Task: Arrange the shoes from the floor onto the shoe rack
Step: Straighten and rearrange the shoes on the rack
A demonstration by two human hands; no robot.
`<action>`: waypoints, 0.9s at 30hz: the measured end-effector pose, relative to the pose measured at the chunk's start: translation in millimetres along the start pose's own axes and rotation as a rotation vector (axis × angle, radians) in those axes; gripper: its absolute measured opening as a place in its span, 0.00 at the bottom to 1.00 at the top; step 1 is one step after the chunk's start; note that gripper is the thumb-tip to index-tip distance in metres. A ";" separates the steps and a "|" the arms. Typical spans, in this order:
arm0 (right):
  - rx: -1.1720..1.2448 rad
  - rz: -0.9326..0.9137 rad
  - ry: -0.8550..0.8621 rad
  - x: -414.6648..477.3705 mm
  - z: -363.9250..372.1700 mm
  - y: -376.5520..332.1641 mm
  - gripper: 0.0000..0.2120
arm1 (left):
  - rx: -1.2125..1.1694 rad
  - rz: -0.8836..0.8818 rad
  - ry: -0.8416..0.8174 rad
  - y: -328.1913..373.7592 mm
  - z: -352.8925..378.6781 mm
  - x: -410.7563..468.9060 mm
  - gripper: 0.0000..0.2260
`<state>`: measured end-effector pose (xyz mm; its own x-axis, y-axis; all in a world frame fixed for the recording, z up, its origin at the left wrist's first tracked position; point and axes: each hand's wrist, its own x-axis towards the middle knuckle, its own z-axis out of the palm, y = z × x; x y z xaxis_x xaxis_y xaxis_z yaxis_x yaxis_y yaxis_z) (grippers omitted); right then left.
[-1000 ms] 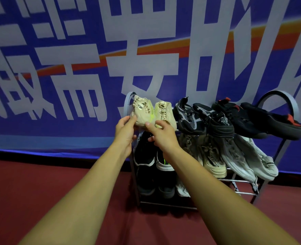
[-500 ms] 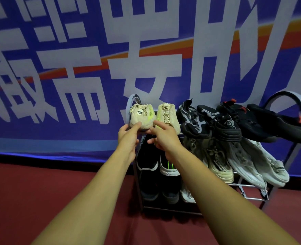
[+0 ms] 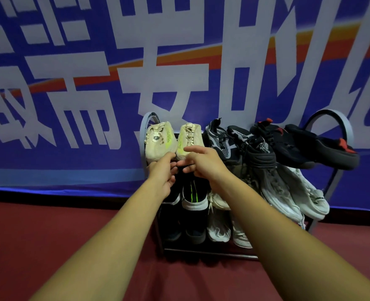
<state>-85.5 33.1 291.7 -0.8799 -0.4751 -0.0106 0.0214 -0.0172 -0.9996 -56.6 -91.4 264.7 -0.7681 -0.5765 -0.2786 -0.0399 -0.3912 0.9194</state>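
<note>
- a metal shoe rack (image 3: 329,112) with hooped ends is seen standing on a dark red floor (image 3: 49,240), backed by a blue banner (image 3: 55,161) printed with large white characters and an orange stripe.
- the left cream shoe (image 3: 159,142) and the right cream shoe (image 3: 190,135) are placed side by side at the left end of the top tier, with their toes tilted down toward the camera.
- the left hand (image 3: 163,173) is held just below the left cream shoe. its uppermost fingertip is laid against the toe, the other fingers are loosely bent, and nothing is gripped.
- the right hand (image 3: 204,164) is held in front of the right cream shoe. one finger is stretched across the toe, though contact cannot be told. the remaining fingers are relaxed and slightly curled, and nothing is enclosed by them.
- both bare forearms are extended from the lower edge of the view toward the rack.
- further right on the top tier, black-and-grey knit trainers (image 3: 223,142) are lined up, followed by black shoes with red details (image 3: 288,144). the outermost of these is seen overhanging the right end.
- on the middle tier, a black shoe with a green stripe (image 3: 193,194) is partly hidden behind the hands. grey-beige sneakers (image 3: 258,179) and white sneakers (image 3: 303,192) are hung beside it, toes down.
- on the lowest tier, dark shoes (image 3: 192,229) and pale shoes (image 3: 219,231) are stood next to each other.
</note>
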 end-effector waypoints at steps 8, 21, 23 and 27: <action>-0.010 -0.010 0.124 -17.0 -53.1 -6.8 0.14 | 0.122 0.116 -0.069 -18.1 47.2 -27.0 0.13; -0.122 -0.011 0.361 -24.9 -111.6 13.2 0.16 | 0.240 0.228 -0.031 -30.4 77.1 -40.9 0.08; -0.146 -0.002 0.377 -24.6 -119.5 19.9 0.20 | 0.338 0.260 -0.110 -31.3 83.7 -46.5 0.06; -0.227 -0.050 0.421 -29.9 -126.3 22.1 0.28 | 0.429 0.268 -0.224 -45.5 91.3 -55.8 0.09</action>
<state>-118.7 158.0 266.7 -0.9939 -0.0806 0.0748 -0.0886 0.1834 -0.9790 -70.3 24.1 263.8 -0.9027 -0.4302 0.0037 -0.0449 0.1026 0.9937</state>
